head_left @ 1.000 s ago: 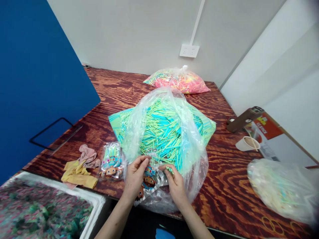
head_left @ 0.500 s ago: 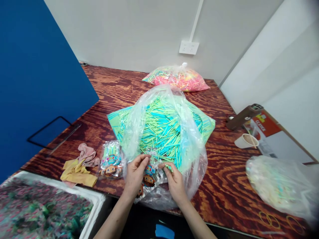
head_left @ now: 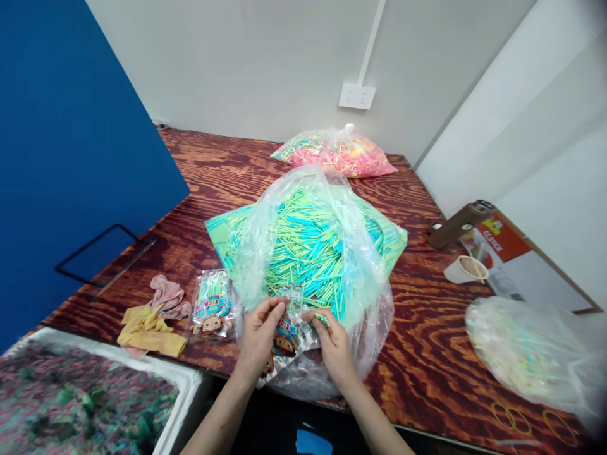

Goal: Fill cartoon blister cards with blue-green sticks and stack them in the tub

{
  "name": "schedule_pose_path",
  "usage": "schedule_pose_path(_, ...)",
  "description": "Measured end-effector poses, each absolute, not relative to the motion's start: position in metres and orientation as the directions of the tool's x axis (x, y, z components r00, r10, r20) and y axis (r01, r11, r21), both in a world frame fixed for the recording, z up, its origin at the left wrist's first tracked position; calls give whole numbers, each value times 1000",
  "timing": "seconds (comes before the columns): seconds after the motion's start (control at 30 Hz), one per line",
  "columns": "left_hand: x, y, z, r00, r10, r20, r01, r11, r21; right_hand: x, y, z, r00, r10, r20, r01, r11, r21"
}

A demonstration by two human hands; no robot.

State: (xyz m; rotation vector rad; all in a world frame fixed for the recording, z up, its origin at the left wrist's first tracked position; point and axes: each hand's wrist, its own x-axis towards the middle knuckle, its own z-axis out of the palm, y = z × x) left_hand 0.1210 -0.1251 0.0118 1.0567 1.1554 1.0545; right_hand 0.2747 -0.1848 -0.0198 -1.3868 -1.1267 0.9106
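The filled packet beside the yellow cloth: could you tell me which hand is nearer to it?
Left. The left hand is just right of the filled packet; the right hand is farther right.

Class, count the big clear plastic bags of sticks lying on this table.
3: the green-blue bag before the hands, the pink bag at the back, the pale bag at right.

Both forearms were bare to the frame's edge, with no sleeves, gloves, rings or watch; left hand [head_left: 257, 336] and right hand [head_left: 336, 345] had short, plain nails.
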Motion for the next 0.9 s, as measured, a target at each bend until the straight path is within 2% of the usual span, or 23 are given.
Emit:
schedule_pose_path(0.2,119,-127,18,109,979,-171,-97,181,979,275,-184,-17,280,958,65,127,30,-991)
schedule_pose_path(0.5,115,-125,13,154,982,-111,-32,118,993,277,-183,-20,272,961,58,125,24,-992)
schedule_pose_path(0.9,118,-126,15,148,982,-121,-26,127,992,279,-183,-11,281,958,61,111,31,-993)
